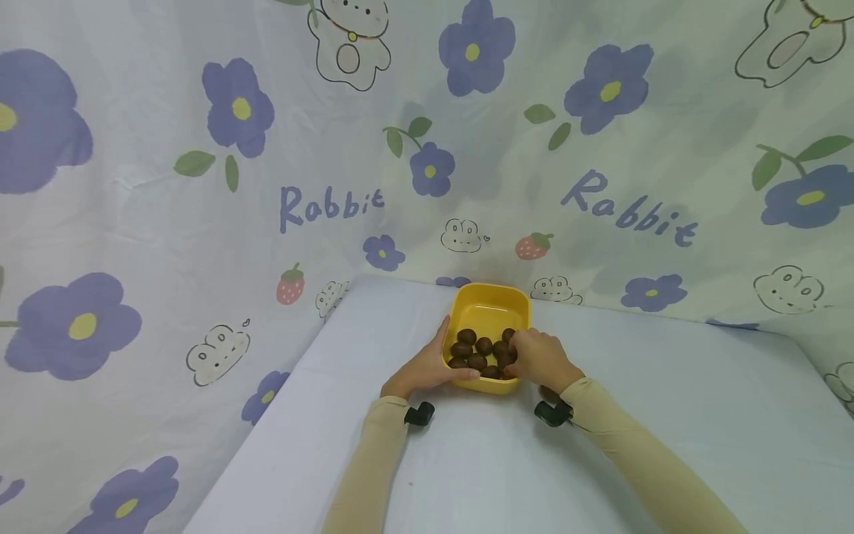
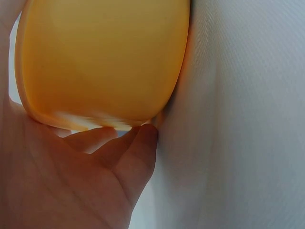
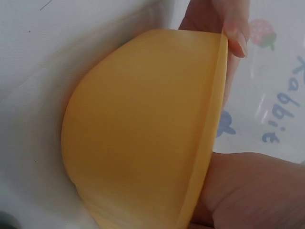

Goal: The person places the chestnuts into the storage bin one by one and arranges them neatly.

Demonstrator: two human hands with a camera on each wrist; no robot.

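A yellow plastic box (image 1: pixel 490 297) with rounded corners stands on the table in the head view. Several dark brown egg-shaped things (image 1: pixel 477 361) lie in its near half. My left hand (image 1: pixel 430 368) grips the box's left side, thumb along the near rim; in the left wrist view, the left hand's fingers (image 2: pixel 143 148) curl against the box wall (image 2: pixel 105 62). Over the right rim reaches my right hand (image 1: pixel 542 359), its thumb and fingers bent around a brown egg-shaped thing, fingertips partly hidden. In the right wrist view, the box wall (image 3: pixel 138 129) hides those fingertips.
Another brown egg-shaped thing (image 1: pixel 550 394) lies on the white table (image 1: pixel 480 460), outside the box by my right wrist. Behind the box hangs a patterned curtain (image 1: pixel 507 193) with flowers and rabbits, close to the table's far edge.
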